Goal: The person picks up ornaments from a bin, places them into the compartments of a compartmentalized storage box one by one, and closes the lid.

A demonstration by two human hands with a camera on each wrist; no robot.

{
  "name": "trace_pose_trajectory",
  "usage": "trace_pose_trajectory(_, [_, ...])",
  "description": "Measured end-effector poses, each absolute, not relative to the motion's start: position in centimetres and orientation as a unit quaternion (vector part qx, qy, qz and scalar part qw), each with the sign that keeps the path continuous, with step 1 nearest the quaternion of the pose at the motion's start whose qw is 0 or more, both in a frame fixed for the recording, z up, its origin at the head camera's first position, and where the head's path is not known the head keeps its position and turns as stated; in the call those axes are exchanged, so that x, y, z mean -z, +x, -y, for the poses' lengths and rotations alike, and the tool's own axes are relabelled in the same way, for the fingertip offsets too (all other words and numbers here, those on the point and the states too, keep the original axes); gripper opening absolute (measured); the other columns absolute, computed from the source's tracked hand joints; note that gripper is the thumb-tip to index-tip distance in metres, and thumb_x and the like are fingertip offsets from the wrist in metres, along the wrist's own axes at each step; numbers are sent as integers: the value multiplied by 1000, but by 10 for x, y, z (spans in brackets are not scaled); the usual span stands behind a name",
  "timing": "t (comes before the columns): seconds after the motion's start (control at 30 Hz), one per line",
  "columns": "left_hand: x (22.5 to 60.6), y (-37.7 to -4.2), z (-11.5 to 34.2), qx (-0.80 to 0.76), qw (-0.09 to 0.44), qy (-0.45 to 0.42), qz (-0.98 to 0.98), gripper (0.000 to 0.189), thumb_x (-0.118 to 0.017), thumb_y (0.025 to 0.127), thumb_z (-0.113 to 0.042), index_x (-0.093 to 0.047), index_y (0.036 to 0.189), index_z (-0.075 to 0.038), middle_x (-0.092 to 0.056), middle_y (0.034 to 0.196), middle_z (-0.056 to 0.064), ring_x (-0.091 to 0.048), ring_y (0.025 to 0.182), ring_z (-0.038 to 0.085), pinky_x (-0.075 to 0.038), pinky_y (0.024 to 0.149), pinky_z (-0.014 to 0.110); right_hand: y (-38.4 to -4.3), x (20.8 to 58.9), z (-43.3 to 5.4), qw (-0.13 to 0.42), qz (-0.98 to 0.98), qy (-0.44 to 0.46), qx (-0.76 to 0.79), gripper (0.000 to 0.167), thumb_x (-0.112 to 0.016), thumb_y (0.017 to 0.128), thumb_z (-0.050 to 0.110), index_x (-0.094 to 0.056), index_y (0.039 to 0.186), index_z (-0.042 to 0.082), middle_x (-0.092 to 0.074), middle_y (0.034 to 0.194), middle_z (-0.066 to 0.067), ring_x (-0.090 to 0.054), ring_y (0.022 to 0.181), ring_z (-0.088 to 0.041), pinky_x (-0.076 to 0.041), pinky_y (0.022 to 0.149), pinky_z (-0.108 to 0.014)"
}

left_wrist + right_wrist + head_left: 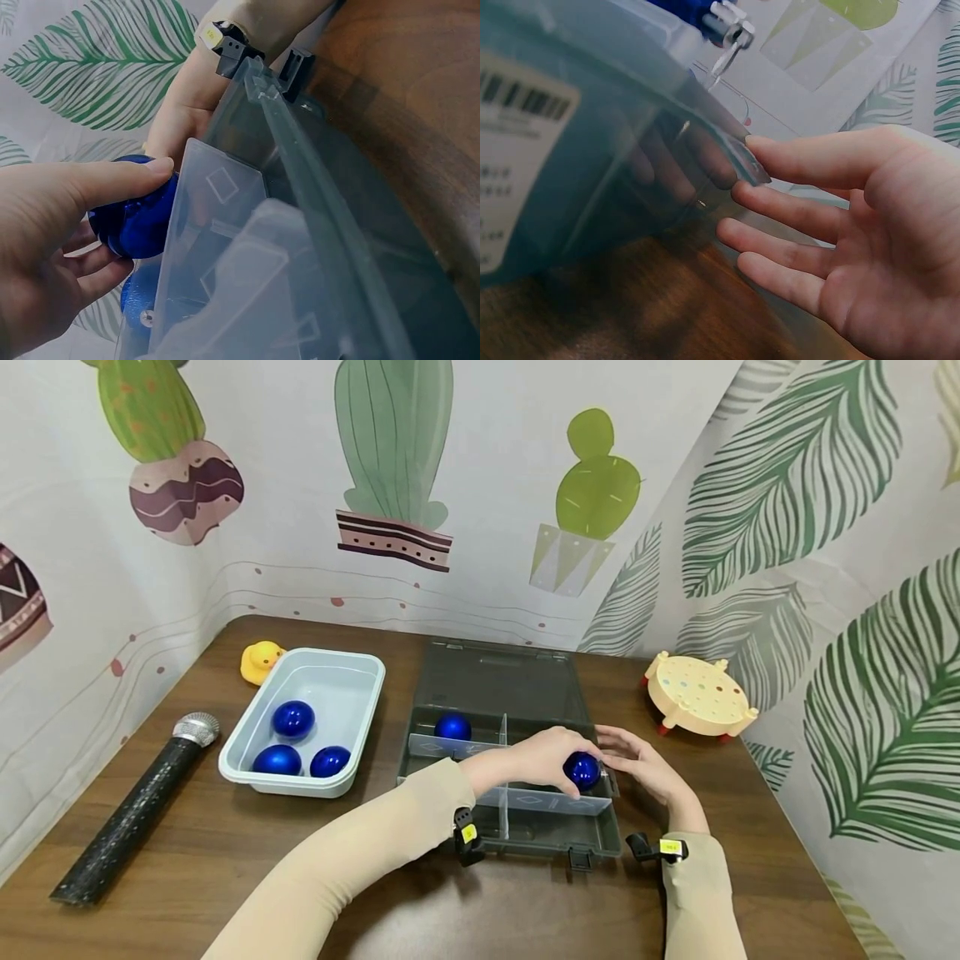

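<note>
Between thumb and fingers, my left hand [543, 756] holds a shiny blue bauble [582, 771] over the right middle compartment of a smoky clear divided box [558, 835]. The left wrist view shows the thumb across this bauble [139, 217], with the other fingers beneath. At the box's right side is my right hand [645, 764]; in the right wrist view its thumb and index finger pinch the box edge [746, 161]. Another blue bauble [453, 727] lies in the back left compartment. A silver cap [731, 26] shows on a bauble in the right wrist view.
Left of the box, a pale blue tray [360, 693] contains three blue baubles. A yellow rubber duck [260, 662] and a black microphone [135, 810] lie farther left. The box's raised lid [502, 681] stands behind it. A cream toy stool [701, 695] stands at back right.
</note>
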State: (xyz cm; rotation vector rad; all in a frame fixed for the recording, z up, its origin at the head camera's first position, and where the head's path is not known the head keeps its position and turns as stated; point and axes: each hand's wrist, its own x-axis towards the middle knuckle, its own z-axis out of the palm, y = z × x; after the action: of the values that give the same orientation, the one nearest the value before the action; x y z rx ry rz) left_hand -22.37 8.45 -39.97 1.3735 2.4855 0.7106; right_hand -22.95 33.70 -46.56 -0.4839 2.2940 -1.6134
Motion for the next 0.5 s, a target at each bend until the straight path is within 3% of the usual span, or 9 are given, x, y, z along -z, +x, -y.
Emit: trace_pose_trajectory(0.5, [402,-222,-90,-197,112,466,-855,66,-82,80,-29,-55,139,-16,-60,136,1,-52,128,19,-34,113,31,-230,466,-338,148,-798,-172,558,56,-53,98,8,-29,147,-7,-38,142,-38,-56,108,3,-49,90,-19])
